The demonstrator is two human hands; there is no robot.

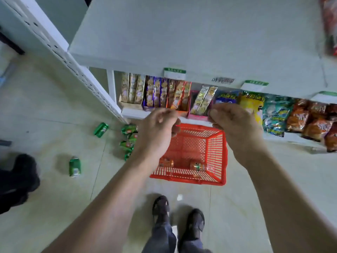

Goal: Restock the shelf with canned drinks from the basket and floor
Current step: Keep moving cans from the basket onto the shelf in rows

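A red plastic basket [224, 154] stands on the floor below the shelves, with two orange cans [166, 162] [198, 167] lying in it. Green cans lie on the floor left of it: a cluster [128, 137] by the shelf post, one [101, 129] further left, and one [74, 167] nearer me. My left hand [158, 128] and my right hand [235, 123] hover side by side above the basket's far rim, fingers loosely curled, holding nothing. The wide white upper shelf [182, 33] is bare in front of me.
The lower shelf holds boxes of snack packs [155, 92] and snack bags [273, 114]. A red packet [328, 24] lies at the upper shelf's right end. A white perforated upright [82, 70] runs at left. Another person's dark shoe [23, 172] is at far left; my own feet [178, 216] stand behind the basket.
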